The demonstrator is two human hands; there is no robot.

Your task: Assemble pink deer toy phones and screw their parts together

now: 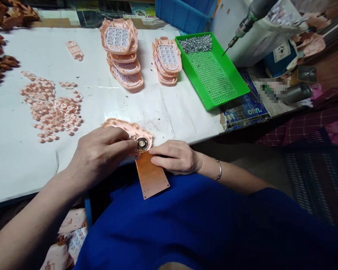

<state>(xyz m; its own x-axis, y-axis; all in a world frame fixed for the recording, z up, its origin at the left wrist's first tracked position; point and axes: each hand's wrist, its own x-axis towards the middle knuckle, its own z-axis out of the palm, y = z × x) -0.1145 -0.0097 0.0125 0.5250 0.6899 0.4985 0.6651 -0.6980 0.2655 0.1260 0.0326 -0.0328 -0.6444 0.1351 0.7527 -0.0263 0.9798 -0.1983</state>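
Observation:
A pink plastic shell (pixel 126 125) lies at the front edge of the table, with a small round speaker (pixel 142 143) at its near right end. A copper-coloured circuit board (pixel 152 176) hangs from the table edge toward my lap, thin wires at its upper end. My left hand (pixel 101 150) is over the shell, fingertips pinched beside the speaker; what lies between them is hidden. My right hand (pixel 176 156) grips the board's upper right edge with thumb and fingers, close to the speaker.
Loose pink buttons (pixel 55 107) are heaped at left. Stacked pink shells with keypads (pixel 122 52) and a smaller stack (pixel 167 60) stand behind. A green tray (pixel 214 71) of screws (pixel 195 43) sits at right, an electric screwdriver (pixel 245 24) hanging over it. A blue bin (pixel 186 15) is at the back.

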